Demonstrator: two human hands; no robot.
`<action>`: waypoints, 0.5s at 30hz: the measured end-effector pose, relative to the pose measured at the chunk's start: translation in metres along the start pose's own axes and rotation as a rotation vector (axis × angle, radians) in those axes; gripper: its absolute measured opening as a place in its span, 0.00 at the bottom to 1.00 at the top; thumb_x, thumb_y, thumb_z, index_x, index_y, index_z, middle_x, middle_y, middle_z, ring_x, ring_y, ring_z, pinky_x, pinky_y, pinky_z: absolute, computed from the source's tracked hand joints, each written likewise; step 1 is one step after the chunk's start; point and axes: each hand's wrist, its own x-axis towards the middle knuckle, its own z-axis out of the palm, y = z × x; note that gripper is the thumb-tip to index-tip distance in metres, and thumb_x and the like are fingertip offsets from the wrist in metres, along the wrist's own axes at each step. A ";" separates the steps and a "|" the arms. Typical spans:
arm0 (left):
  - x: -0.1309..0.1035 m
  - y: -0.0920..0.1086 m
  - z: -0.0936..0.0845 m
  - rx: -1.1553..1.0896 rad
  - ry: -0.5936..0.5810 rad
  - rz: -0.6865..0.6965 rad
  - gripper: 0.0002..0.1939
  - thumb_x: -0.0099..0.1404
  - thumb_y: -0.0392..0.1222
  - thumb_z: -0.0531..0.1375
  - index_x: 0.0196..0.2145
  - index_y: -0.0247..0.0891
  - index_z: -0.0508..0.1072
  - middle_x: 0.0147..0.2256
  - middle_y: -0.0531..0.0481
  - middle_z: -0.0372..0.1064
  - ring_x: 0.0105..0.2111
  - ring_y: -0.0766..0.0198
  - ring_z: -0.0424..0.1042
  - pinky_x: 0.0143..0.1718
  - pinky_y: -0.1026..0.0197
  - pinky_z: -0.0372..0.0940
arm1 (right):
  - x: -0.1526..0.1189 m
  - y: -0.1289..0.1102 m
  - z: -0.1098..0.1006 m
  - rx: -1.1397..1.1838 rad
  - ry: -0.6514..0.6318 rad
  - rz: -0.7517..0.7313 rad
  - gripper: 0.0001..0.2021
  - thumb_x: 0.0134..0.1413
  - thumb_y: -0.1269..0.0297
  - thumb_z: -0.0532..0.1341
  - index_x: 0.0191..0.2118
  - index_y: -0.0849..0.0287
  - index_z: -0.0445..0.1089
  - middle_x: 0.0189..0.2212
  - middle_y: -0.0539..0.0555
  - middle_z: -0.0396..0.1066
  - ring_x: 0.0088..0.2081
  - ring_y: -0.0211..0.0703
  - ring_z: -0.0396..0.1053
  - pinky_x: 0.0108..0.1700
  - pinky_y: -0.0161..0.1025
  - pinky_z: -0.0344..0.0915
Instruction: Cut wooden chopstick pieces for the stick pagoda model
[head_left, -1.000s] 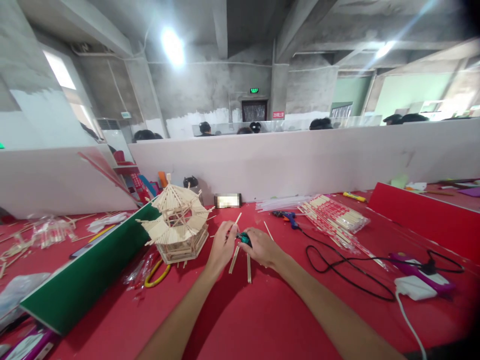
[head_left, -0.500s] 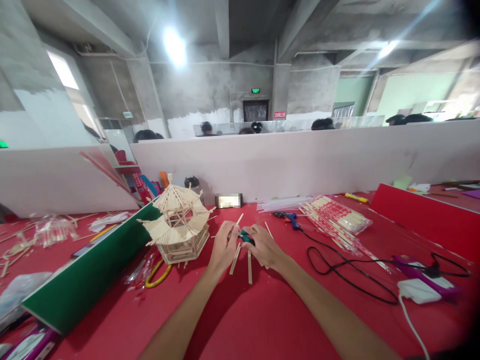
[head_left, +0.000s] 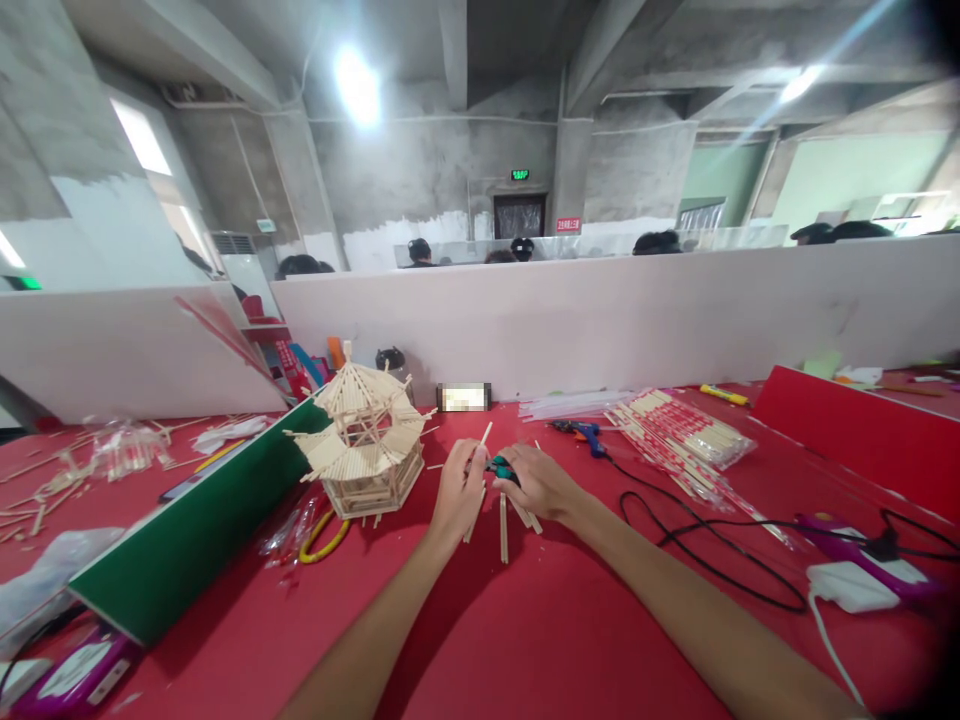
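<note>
Left hand (head_left: 461,485), mine: fingers were curled round a pale wooden stick (head_left: 487,433), its end standing out past them toward the table's far edge. Right hand (head_left: 541,482), mine: fingers were closed about green-handled pliers (head_left: 501,467), the tip reaching close to my left fingers; whether it touched the stick was too small to make out. Both hands were over the middle of the red table (head_left: 555,640). Loose sticks (head_left: 504,530): they lay beneath and just below my hands, running toward the near edge. Wooden model house (head_left: 367,440), tiered roof: it stood upright left of my left hand, near the green board (head_left: 202,520). Yellow loop (head_left: 322,556): it lay below the house, beside clear plastic wrapping (head_left: 289,530). Blue glue gun (head_left: 589,437): it lay beyond my right hand, toward the far edge. Stick packets (head_left: 682,430): they lay right of the glue gun.
</note>
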 end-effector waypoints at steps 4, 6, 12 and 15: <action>-0.001 0.001 0.005 -0.028 0.026 -0.047 0.16 0.72 0.49 0.47 0.30 0.39 0.64 0.31 0.52 0.61 0.33 0.64 0.63 0.36 0.63 0.59 | 0.002 0.003 0.000 -0.025 -0.046 0.024 0.21 0.63 0.49 0.53 0.47 0.63 0.66 0.39 0.61 0.70 0.40 0.49 0.67 0.43 0.42 0.60; -0.002 0.000 0.006 -0.036 0.031 -0.067 0.16 0.72 0.49 0.47 0.30 0.39 0.64 0.30 0.52 0.61 0.32 0.64 0.63 0.36 0.63 0.58 | 0.002 0.001 0.002 -0.022 -0.061 0.051 0.21 0.63 0.48 0.53 0.47 0.63 0.66 0.40 0.61 0.71 0.41 0.49 0.68 0.43 0.41 0.60; 0.000 -0.003 0.009 0.004 0.068 -0.075 0.16 0.72 0.47 0.47 0.29 0.39 0.64 0.30 0.53 0.61 0.32 0.64 0.62 0.36 0.62 0.57 | 0.003 -0.002 0.002 -0.016 -0.102 0.102 0.21 0.64 0.48 0.51 0.47 0.62 0.66 0.41 0.61 0.72 0.42 0.50 0.70 0.43 0.40 0.60; 0.001 -0.003 0.010 0.022 0.070 -0.081 0.16 0.72 0.48 0.47 0.29 0.39 0.64 0.29 0.53 0.61 0.32 0.64 0.62 0.36 0.62 0.57 | 0.004 -0.001 0.002 -0.020 -0.114 0.114 0.21 0.64 0.47 0.51 0.47 0.61 0.66 0.41 0.61 0.72 0.42 0.50 0.71 0.41 0.39 0.60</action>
